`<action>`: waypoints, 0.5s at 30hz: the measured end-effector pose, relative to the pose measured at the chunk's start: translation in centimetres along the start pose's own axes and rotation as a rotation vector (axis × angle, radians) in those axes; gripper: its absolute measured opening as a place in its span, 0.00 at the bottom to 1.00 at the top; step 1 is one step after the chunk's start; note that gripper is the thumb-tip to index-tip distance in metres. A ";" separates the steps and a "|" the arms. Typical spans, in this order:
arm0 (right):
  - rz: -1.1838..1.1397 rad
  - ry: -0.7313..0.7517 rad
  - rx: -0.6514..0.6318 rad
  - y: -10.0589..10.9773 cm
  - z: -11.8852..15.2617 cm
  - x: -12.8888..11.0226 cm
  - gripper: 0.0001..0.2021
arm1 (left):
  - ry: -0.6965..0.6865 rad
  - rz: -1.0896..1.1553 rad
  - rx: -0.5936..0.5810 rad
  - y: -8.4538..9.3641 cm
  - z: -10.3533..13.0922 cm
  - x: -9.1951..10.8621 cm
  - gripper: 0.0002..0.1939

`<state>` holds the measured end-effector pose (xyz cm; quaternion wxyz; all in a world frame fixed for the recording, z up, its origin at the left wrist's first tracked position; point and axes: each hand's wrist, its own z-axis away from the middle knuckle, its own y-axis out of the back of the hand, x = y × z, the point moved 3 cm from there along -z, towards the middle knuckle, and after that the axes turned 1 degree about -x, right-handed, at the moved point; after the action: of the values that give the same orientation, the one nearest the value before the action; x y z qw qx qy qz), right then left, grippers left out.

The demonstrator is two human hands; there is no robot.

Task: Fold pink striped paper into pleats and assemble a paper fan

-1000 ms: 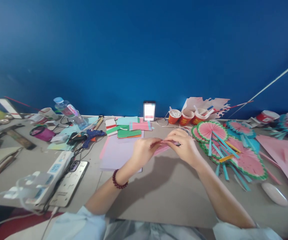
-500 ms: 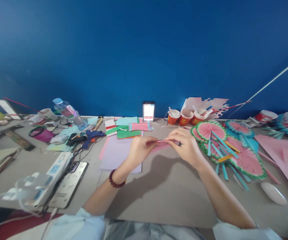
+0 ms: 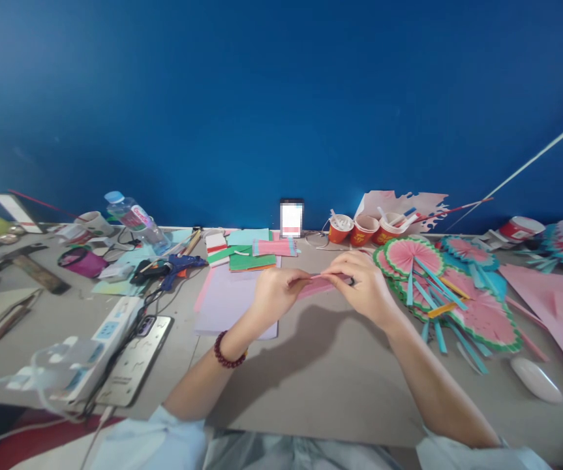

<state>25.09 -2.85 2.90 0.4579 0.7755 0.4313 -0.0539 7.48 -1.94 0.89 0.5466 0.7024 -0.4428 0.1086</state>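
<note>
The left hand (image 3: 277, 295) and right hand (image 3: 363, 287), equally near, pinch a thin pink paper piece (image 3: 317, 287) between them, long axis roughly parallel to the near edge of the table (image 3: 330, 385).

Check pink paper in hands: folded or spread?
Partly folded, apparently: pink paper shows a narrow raised edge between left hand and right hand, which hide the rest.
</note>
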 end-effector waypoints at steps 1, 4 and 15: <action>-0.002 -0.005 -0.003 0.0 0.0 0.0 0.07 | -0.007 -0.011 0.007 0.0 0.1 0.0 0.09; 0.008 -0.001 -0.012 0.0 0.0 -0.1 0.08 | -0.021 -0.031 0.032 -0.2 0.2 -0.1 0.08; -0.003 0.033 -0.029 0.5 -0.1 -0.3 0.07 | 0.005 0.136 -0.055 0.7 -0.2 0.3 0.08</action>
<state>25.21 -3.08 3.49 0.4616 0.7690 0.4408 -0.0356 7.22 -1.93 1.66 0.5582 0.6551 -0.4910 0.1348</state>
